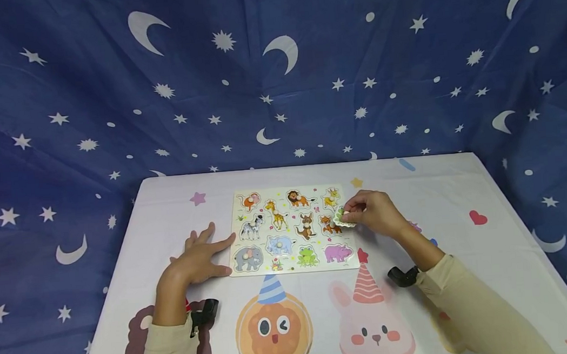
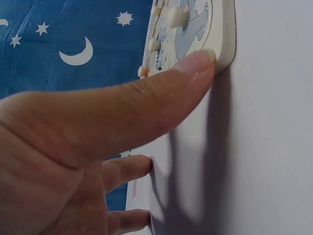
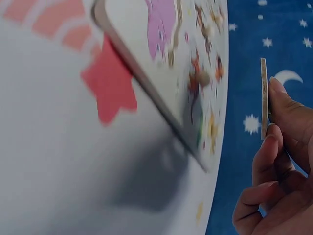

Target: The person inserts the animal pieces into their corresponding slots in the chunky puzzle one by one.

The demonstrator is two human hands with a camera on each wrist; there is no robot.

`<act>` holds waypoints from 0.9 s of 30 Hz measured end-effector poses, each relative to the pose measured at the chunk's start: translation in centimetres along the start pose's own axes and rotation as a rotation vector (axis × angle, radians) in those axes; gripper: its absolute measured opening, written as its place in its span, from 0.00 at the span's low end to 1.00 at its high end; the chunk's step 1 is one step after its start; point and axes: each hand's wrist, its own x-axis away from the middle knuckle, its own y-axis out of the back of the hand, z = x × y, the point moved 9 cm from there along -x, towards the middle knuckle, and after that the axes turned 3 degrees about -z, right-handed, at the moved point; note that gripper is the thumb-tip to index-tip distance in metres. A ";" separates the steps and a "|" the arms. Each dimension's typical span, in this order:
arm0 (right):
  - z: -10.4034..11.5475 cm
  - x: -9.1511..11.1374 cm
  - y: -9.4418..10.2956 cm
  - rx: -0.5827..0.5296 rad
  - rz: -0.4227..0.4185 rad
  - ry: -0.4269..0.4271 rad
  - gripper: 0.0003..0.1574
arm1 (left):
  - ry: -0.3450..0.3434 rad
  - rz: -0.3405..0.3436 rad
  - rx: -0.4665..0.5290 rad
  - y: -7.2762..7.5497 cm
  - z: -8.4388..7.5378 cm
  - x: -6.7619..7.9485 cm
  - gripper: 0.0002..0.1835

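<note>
A wooden animal peg puzzle board [image 1: 284, 196] lies flat on the table. My right hand [image 1: 375, 213] pinches a thin puzzle piece [image 1: 343, 219] with green on it, above the board's right edge beside the tiger piece [image 1: 329, 227]. Seen edge-on in the right wrist view, that piece [image 3: 264, 98] is held between thumb and fingertips, raised off the board. My left hand [image 1: 193, 261] spreads its fingers at the board's left side. Its thumb [image 2: 181, 78] touches the corner by the elephant piece [image 1: 248, 259]. A frog picture [image 1: 308, 256] and a hippo picture [image 1: 338, 252] show no visible knob.
The white tablecloth [image 1: 191, 188] carries printed cartoon figures, stars and a heart. Behind the table hangs a dark blue cloth [image 1: 241, 131] with moons and stars. Several knobbed animal pieces, such as the giraffe [image 1: 276, 215] and lion [image 1: 298, 198], sit in the board.
</note>
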 end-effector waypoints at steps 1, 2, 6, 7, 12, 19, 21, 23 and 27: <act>0.3 0.1 -0.3 -0.002 0.005 0.010 0.09 | 0.000 0.000 0.001 0.0 0.0 0.0 0.47; 0.6 0.1 -0.7 -0.004 0.011 0.018 0.09 | 0.002 0.001 0.003 0.0 0.0 0.0 0.47; 1.8 0.5 -2.2 -0.014 0.042 0.038 0.09 | 0.004 0.003 0.000 -0.1 0.0 0.0 0.47; 2.0 0.6 -2.7 -0.021 0.052 0.041 0.09 | 0.004 0.003 0.000 -0.1 0.0 0.0 0.47; 2.9 1.2 -4.7 -0.056 0.104 0.052 0.09 | 0.006 -0.002 0.001 -0.1 0.0 -0.1 0.47; 4.0 1.7 -7.1 -0.039 0.143 0.089 0.09 | 0.012 0.007 0.000 -0.3 0.1 -0.1 0.47; 4.1 1.7 -7.5 -0.048 0.142 0.088 0.09 | 0.007 0.009 -0.002 -0.3 0.1 -0.1 0.47; 4.3 1.7 -7.9 -0.064 0.139 0.093 0.09 | 0.003 0.010 -0.004 -0.3 0.0 -0.1 0.47; 4.6 1.7 -8.8 -0.089 0.150 0.109 0.09 | 0.004 0.010 -0.011 -0.2 0.0 -0.1 0.47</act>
